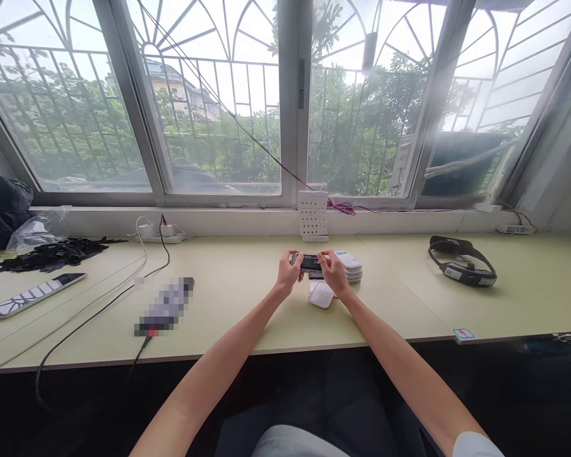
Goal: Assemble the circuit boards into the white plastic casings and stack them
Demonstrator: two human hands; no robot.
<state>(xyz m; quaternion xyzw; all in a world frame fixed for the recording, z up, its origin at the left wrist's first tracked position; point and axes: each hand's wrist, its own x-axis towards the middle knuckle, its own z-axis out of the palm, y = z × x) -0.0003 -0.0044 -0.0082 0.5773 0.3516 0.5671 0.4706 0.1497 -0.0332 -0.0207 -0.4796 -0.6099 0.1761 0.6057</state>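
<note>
Both hands hold a black battery pack (309,262) above the table, with part of a printed "000mAh" showing on its face. My left hand (290,269) grips its left end, thumb on top. Its right end is pinched by my right hand (331,268). Right behind that hand stands a stack of white, round-cornered flat cases (353,269). Below the hands lies a loose white cover (321,294), close to my right wrist. Something dark under the battery pack is mostly hidden.
A white perforated block (313,216) stands against the sill. To the right rests a black head strap (466,270). On the left are a phone (33,296), a blurred-out device (165,307), cables, black straps (52,255) and a power strip (164,237). The table edge (309,350) runs beneath my forearms.
</note>
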